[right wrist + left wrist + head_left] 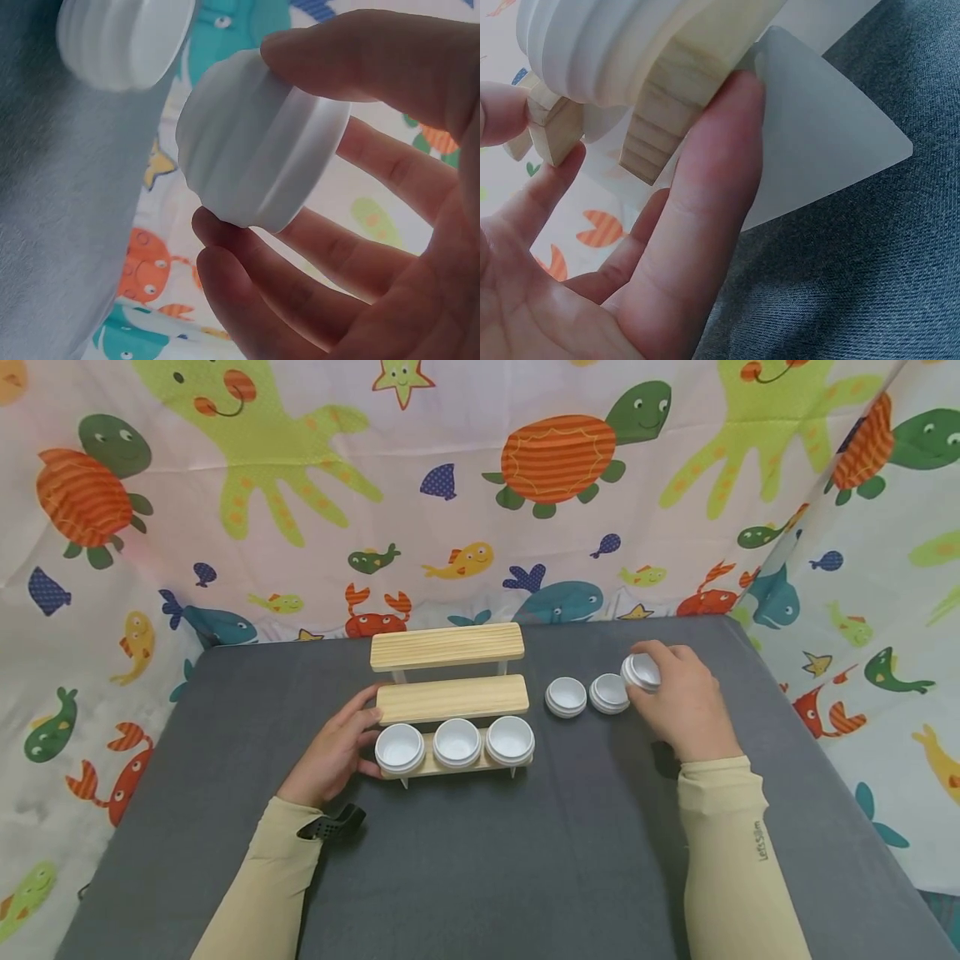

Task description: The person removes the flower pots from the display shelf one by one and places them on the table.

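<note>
Beige right sleeve (723, 852) lettered "Let's Slim"; right hand (688, 706) pinching white cup (642, 672), left hand (333, 752) gripping wooden rack (452, 699).

Left grip (333, 753) and right grip (686, 703) pinch, well apart.

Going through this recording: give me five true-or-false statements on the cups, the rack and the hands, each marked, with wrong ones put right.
1. The right hand holds a white cup. True.
2. The left hand holds a cup too. False: it grips the wooden rack.
3. Three cups stand on the lowest tier. True.
4. The tabletop is white. False: it is dark grey.
5. Two cups stand between the rack and the right hand. True.
</note>
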`<state>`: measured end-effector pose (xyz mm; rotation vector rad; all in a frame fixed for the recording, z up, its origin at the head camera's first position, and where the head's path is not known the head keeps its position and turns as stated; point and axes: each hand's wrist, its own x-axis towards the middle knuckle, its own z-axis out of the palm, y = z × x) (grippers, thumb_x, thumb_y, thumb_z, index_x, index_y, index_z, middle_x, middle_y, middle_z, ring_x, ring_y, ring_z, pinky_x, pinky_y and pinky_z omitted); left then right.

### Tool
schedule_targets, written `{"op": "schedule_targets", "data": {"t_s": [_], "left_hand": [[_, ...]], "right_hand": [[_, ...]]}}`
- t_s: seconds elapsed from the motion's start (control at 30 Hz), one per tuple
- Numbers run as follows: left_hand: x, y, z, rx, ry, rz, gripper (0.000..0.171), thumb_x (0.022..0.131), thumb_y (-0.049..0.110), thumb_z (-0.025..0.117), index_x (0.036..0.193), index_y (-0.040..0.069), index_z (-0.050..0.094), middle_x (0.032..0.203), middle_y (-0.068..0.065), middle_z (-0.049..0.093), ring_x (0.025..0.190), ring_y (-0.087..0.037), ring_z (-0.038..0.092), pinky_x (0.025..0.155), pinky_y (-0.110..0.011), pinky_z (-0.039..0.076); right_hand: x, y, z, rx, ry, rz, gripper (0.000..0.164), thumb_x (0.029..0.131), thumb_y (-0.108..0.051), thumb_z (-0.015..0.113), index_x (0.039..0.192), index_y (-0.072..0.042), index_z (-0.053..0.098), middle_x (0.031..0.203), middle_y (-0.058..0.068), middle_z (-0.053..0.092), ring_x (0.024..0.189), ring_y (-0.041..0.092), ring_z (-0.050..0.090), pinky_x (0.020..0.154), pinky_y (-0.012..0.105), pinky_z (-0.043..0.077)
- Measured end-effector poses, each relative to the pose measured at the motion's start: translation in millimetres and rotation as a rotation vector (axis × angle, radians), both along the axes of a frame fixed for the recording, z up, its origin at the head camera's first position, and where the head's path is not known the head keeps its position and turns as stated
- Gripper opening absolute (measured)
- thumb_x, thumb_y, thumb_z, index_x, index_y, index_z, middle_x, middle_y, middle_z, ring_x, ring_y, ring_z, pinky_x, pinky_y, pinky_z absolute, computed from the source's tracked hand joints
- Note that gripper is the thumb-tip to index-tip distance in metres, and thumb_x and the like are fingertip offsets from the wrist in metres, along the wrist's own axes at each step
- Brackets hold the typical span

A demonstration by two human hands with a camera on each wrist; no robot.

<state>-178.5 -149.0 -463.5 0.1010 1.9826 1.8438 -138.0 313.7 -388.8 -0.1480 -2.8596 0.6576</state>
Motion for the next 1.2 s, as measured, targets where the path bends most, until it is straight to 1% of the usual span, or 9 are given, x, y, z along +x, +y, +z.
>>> {"op": "schedule_targets", "data": {"t_s": [0.13, 0.33, 0.5, 0.73, 0.9, 1.03, 1.2], "left_hand": [[0.4, -0.4, -0.4, 0.008, 0.005, -0.003, 0.061, 0.114, 0.037, 0.046, 0.172, 0.031, 0.026, 0.166, -0.017, 0.042, 0.140, -0.042, 0.055, 0.069, -0.048, 0.066], [0.4, -1.2, 0.3, 0.020, 0.005, -0.011, 0.061, 0.114, 0.035, 0.045, 0.172, 0.030, 0.026, 0.167, -0.018, 0.040, 0.144, -0.045, 0.051, 0.069, -0.048, 0.066], [0.3, -0.8, 0.3, 0.013, 0.003, -0.013, 0.062, 0.114, 0.037, 0.046, 0.172, 0.031, 0.025, 0.167, -0.017, 0.040, 0.142, -0.044, 0.053, 0.069, -0.048, 0.066], [1.1, -0.1, -0.1, 0.012, 0.027, -0.018, 0.060, 0.115, 0.037, 0.044, 0.172, 0.031, 0.027, 0.166, -0.017, 0.042, 0.144, -0.046, 0.052, 0.069, -0.051, 0.066], [0.8, -0.7, -0.6, 0.005, 0.029, -0.018, 0.060, 0.115, 0.039, 0.045, 0.172, 0.032, 0.027, 0.166, -0.017, 0.041, 0.144, -0.047, 0.051, 0.070, -0.051, 0.066], [0.5, -0.6, -0.5, -0.001, 0.030, -0.018, 0.060, 0.115, 0.039, 0.045, 0.172, 0.033, 0.027, 0.167, -0.017, 0.041, 0.144, -0.047, 0.052, 0.070, -0.051, 0.066], [-0.4, -1.0, -1.3, 0.002, 0.023, -0.015, 0.061, 0.115, 0.039, 0.046, 0.172, 0.033, 0.027, 0.167, -0.016, 0.042, 0.144, -0.046, 0.052, 0.071, -0.051, 0.066]], "right_hand": [[-2.2, 8.1, -3.7, -0.006, -0.025, -0.021, 0.050, 0.095, -0.017, 0.074, 0.143, -0.012, 0.063, 0.139, 0.032, 0.057, 0.117, 0.054, 0.060, 0.094, 0.072, 0.051], [-5.6, 14.8, -7.6, -0.019, -0.074, -0.046, 0.050, 0.096, -0.017, 0.074, 0.144, -0.013, 0.062, 0.141, 0.033, 0.056, 0.117, 0.054, 0.058, 0.096, 0.073, 0.050], [-7.5, 22.5, -12.9, -0.023, -0.114, -0.067, 0.051, 0.097, -0.019, 0.073, 0.146, -0.013, 0.060, 0.142, 0.034, 0.053, 0.118, 0.054, 0.055, 0.096, 0.074, 0.050], [-9.0, 26.9, -17.3, -0.015, -0.119, -0.084, 0.050, 0.097, -0.017, 0.073, 0.145, -0.009, 0.061, 0.138, 0.035, 0.055, 0.114, 0.054, 0.057, 0.094, 0.073, 0.051], [-11.1, 27.0, -20.2, -0.013, -0.126, -0.084, 0.050, 0.097, -0.018, 0.074, 0.145, -0.009, 0.060, 0.140, 0.036, 0.054, 0.115, 0.055, 0.056, 0.097, 0.074, 0.050], [-12.3, 27.4, -23.9, -0.014, -0.119, -0.083, 0.049, 0.097, -0.017, 0.074, 0.144, -0.010, 0.061, 0.138, 0.035, 0.055, 0.114, 0.054, 0.056, 0.096, 0.073, 0.050], [-14.8, 30.0, -30.3, -0.020, -0.136, -0.084, 0.048, 0.097, -0.016, 0.074, 0.143, -0.010, 0.062, 0.138, 0.035, 0.055, 0.114, 0.054, 0.055, 0.096, 0.074, 0.049]]}}
